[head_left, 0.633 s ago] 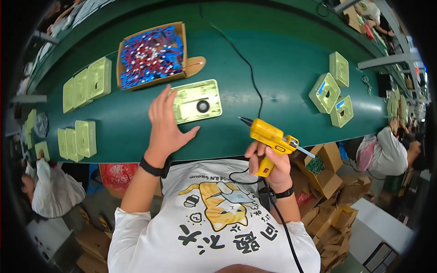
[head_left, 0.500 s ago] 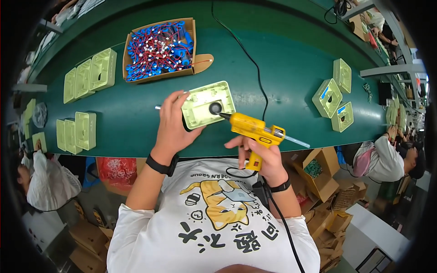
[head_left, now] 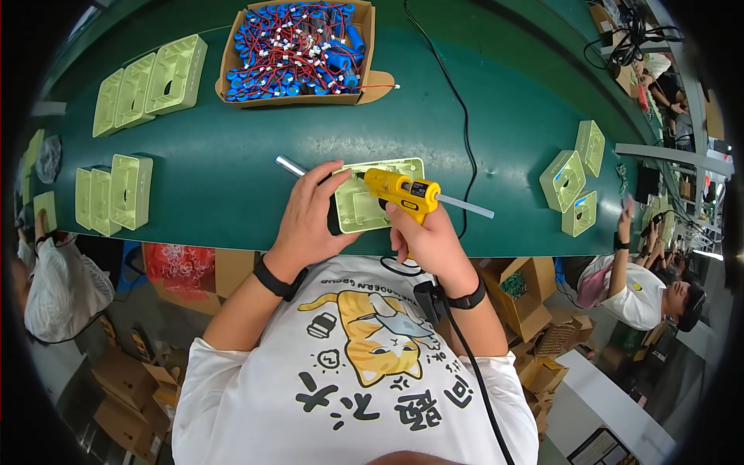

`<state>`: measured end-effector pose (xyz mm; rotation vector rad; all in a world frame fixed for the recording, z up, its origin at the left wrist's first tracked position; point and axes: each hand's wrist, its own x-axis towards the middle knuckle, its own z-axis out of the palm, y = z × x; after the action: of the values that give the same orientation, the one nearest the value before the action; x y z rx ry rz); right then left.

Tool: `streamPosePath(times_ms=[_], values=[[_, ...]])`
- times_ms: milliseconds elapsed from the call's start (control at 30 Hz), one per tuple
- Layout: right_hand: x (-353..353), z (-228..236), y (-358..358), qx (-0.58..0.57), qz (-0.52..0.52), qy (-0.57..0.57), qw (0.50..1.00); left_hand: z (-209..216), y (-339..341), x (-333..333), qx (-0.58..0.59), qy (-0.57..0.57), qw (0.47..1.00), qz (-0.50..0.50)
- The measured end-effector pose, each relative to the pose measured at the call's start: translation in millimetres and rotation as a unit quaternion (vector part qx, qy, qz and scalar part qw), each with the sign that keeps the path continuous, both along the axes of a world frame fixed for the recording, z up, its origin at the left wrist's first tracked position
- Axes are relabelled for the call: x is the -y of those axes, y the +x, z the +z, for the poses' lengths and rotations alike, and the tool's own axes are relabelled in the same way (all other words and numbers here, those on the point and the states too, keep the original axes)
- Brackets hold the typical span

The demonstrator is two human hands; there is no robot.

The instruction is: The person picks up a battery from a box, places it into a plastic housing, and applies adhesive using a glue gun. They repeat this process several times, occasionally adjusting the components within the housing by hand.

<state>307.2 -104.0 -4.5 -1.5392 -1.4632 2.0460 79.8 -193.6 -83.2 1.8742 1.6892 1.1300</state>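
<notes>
My left hand (head_left: 311, 211) grips a pale green plastic housing (head_left: 356, 219) by its left side, fingers at the far corner and thumb at the near one. In my right hand (head_left: 431, 242) is a yellow hot glue gun (head_left: 397, 188), gripped by its handle. Its nozzle points into the housing near the far left corner, by my left fingertips. A translucent glue stick (head_left: 467, 206) sticks out of the gun's back. The gun's body covers much of the housing's inside. Beyond my left hand a clear stick (head_left: 291, 165) lies on the table.
A cardboard box (head_left: 225, 63) of blue cylindrical cells with red wires and white connectors stands at the far side. More green housings (head_left: 132, 192) stand at the left, and several others (head_left: 562, 180) at the right. A black cable (head_left: 457, 97) crosses the green table (head_left: 515, 108). Co-workers sit on both sides.
The glue gun has moved left and away from me over the housing. Its nozzle went from the round black part to the far left corner. The whole view has shifted somewhat.
</notes>
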Motion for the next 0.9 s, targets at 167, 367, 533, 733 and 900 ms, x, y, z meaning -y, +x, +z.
streamPosePath(times_ms=[167,367,533,733,900], values=[[-11.9,16.4,2.4,0.019,0.032,-0.014,0.999,0.5,-0.4,-0.4,-0.005,0.002,1.0,-0.003],[-14.5,14.8,6.1,-0.01,-0.018,-0.047,0.999,14.7,-4.2,-1.9,0.012,-0.005,1.0,-0.006],[-17.2,15.5,9.2,-0.026,-0.032,-0.061,0.997,32.7,-34.7,-1.2,0.006,0.004,0.998,0.056],[-25.1,19.0,9.6,-0.01,-0.003,-0.086,0.996,32.0,-69.6,-17.2,-0.158,-0.028,0.987,0.019],[-24.0,16.2,13.5,0.019,0.014,-0.057,0.998,45.0,-72.0,-16.9,-0.15,-0.107,0.983,0.013]])
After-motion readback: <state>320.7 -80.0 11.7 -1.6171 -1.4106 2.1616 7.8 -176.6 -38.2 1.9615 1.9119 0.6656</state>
